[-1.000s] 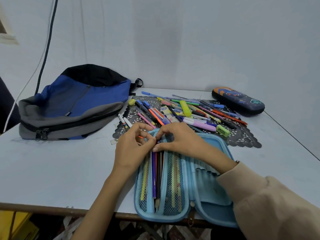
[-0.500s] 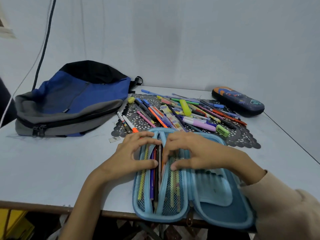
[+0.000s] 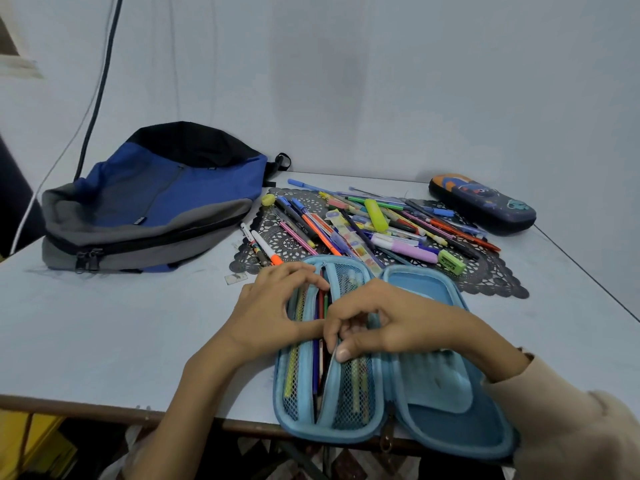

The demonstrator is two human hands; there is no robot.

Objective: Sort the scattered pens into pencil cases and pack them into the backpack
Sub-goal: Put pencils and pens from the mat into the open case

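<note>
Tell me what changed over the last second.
Both hands slid toward the person, from the far end of the open blue case to its middle. The right hand now pinches the mesh divider; the left hand rests on the case's left edge beside the pens already inside. What either hand holds is unclear. Backpack, loose pens pile and dark case stayed put.
</note>
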